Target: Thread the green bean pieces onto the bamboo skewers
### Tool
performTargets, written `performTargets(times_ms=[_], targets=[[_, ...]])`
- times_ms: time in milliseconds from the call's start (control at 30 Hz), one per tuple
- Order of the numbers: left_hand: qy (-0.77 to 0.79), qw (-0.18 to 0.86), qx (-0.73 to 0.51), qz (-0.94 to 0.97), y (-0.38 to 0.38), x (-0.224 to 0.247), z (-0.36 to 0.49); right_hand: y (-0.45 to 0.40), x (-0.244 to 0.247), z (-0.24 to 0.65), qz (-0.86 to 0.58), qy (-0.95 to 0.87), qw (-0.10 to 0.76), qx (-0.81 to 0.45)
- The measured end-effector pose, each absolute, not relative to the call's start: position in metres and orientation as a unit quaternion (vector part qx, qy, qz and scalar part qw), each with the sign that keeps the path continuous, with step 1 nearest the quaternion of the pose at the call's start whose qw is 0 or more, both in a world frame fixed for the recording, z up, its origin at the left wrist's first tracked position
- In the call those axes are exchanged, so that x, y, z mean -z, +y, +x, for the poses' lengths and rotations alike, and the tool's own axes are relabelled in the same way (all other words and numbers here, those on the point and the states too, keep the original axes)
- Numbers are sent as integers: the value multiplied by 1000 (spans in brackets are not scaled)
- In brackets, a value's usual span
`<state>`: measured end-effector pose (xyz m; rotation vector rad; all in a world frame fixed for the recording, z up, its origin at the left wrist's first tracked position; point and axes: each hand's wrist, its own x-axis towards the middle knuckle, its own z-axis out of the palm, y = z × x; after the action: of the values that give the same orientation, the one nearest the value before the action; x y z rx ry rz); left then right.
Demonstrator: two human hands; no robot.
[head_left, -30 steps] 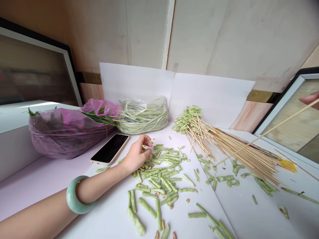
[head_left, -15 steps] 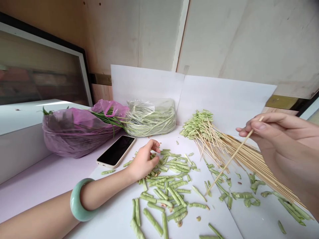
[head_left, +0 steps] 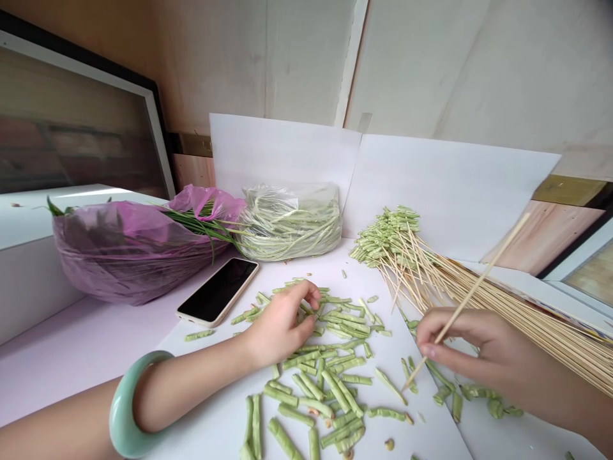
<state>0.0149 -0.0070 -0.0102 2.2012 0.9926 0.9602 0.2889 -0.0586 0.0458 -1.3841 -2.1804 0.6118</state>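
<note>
My right hand (head_left: 469,351) pinches a thin wooden skewer (head_left: 483,275) between thumb and fingers; its lower tip is close to the white paper, beside the bean pieces. My left hand (head_left: 287,319), with fingers curled and apart from the thumb, rests over the scattered cut green beans (head_left: 342,390); nothing shows in it, and the undersides of its fingers are hidden. A pile of skewered beans (head_left: 387,233) lies at the back right, joined to a long bundle of bare skewers (head_left: 522,310) that runs behind my right hand.
A black-screened phone (head_left: 218,291) lies left of the beans. Behind it are a purple plastic bag (head_left: 138,255) with green stalks and a clear bag (head_left: 297,223) of long beans. White boards (head_left: 431,185) stand against the wall. Bean scraps lie near my right wrist.
My right hand has moved down and left, lower on the skewer, which now stands out above the hand. My left hand has shifted slightly right over the beans. The view has shifted a little.
</note>
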Motion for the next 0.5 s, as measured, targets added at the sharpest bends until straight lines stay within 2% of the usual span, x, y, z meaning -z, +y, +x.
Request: performTargets(times_ms=[133, 233, 400, 500], targets=[[351, 240, -315, 849, -9, 8, 18, -58, -38, 292, -510, -809, 150, -252], [309, 222, -272, 884, -10, 7, 19, -52, -42, 291, -503, -810, 128, -274], [243, 200, -187, 931, -11, 5, 22, -34, -43, 280, -482, -773, 272, -309], [241, 198, -170, 935, -12, 6, 22, -26, -31, 269, -440, -770, 330, -323]])
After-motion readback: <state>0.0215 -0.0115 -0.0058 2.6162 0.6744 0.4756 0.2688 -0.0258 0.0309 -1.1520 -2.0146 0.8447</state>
